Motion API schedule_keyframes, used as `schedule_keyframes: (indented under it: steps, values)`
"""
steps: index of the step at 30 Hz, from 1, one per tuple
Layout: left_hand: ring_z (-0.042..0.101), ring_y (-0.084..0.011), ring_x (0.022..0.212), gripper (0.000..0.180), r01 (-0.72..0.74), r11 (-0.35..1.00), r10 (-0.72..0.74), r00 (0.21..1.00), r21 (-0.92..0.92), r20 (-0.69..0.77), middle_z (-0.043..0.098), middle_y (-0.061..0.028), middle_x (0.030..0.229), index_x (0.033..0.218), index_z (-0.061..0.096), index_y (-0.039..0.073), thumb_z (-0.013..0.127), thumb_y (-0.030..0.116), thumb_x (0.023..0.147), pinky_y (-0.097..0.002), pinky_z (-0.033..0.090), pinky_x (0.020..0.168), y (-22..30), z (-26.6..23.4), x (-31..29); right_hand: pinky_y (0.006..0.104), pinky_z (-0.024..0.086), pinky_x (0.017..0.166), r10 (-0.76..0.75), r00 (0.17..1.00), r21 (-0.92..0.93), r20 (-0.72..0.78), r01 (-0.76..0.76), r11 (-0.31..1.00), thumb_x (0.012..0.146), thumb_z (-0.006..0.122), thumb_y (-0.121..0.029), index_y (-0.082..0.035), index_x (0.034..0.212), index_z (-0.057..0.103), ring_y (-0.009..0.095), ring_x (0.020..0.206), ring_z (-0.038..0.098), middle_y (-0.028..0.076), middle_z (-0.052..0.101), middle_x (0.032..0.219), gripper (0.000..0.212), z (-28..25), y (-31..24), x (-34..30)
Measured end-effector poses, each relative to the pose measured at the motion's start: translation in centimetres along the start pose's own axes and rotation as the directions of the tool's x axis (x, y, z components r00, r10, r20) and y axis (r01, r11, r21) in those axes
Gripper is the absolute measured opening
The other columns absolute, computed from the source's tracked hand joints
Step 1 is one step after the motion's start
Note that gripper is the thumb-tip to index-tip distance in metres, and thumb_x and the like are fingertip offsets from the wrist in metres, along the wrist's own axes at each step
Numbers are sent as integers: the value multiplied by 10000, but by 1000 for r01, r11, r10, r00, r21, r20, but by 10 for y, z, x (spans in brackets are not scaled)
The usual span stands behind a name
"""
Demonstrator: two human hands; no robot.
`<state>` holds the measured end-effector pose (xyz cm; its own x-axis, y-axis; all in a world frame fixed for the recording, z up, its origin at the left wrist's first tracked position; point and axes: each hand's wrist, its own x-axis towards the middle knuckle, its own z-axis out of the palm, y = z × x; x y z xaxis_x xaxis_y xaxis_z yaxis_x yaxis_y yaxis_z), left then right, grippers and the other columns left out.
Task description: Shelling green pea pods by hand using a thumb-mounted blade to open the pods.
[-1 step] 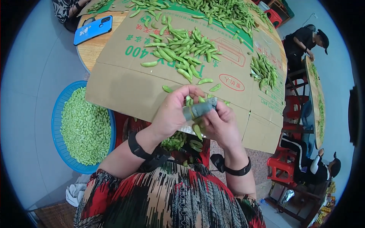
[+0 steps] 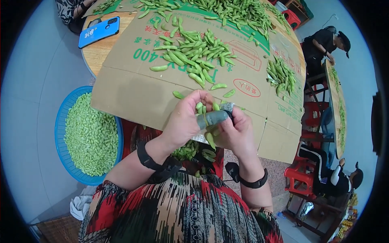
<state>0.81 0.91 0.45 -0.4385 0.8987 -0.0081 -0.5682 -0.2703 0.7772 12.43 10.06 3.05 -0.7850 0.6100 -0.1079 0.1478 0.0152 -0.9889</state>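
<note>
My left hand is curled at the near edge of the cardboard, with pale green beans held at its fingers. A grey-green cover with a yellowish band wraps its thumb, which points toward my right hand. That hand is closed close by, its fingers around green soybean pods; one pod hangs below the thumbs and another pod tip shows above. Something dark and silvery sits at the right fingertips. Exactly where the fingers meet the pods is partly hidden.
Flattened cardboard covers the wooden table, carrying a pod heap, a larger far heap and a right-hand pile. A blue phone lies far left. Shelled beans fill a blue basket. Other people sit at a table to the right.
My hands have shifted only slightly. The covered left thumb has turned a little and lies farther right, and the beans at the left fingers show more clearly.
</note>
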Motion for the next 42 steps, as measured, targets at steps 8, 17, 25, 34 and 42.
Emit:
schedule_keyframes:
  steps: [8, 17, 25, 34, 42]
  values:
    - [514, -43, 683, 186, -18, 1000, 19, 995, 8, -97, 554, 11, 849, 974, 583, 25, 636, 37, 797, -155, 402, 566, -4, -3, -2, 201, 347, 451, 41, 999, -15, -17, -41, 999, 890, 534, -113, -14, 819, 560, 17, 512, 423, -40, 495, 576, 124, 1, -4, 4]
    - [483, -37, 659, 149, -41, 993, 51, 995, 111, -86, 557, 24, 755, 915, 623, -2, 535, -37, 800, -180, 401, 580, 2, -28, -2, 389, 430, 502, -176, 978, -618, 116, 209, 758, 849, 572, -165, 9, 777, 552, 330, 536, 569, 197, 553, 612, 189, -19, -23, 22]
    - [513, -26, 670, 243, 165, 808, -311, 935, 566, 172, 609, 11, 773, 1094, 616, 28, 539, 61, 866, -189, 416, 584, 33, -7, -10, 449, 461, 589, -248, 930, -887, 271, 342, 311, 799, 586, -153, 9, 851, 533, 383, 634, 573, 215, 563, 645, 178, -33, -15, 75]
    - [471, -14, 664, 421, 219, 973, -209, 971, -78, 119, 580, 31, 885, 1245, 495, 34, 610, 128, 851, -157, 353, 537, 20, -14, -5, 165, 212, 375, 359, 864, 326, 353, -474, 818, 879, 537, -121, -57, 907, 570, 8, 426, 314, -47, 437, 587, 78, -29, -27, 24]
    - [548, -63, 753, 181, 72, 971, -70, 997, -226, 17, 582, 0, 870, 984, 566, 33, 633, 53, 817, -189, 443, 652, 15, -12, -6, 176, 248, 436, 206, 929, 313, 309, -303, 900, 966, 405, -228, -64, 902, 503, 27, 494, 324, -44, 417, 601, 201, -3, -17, -7]
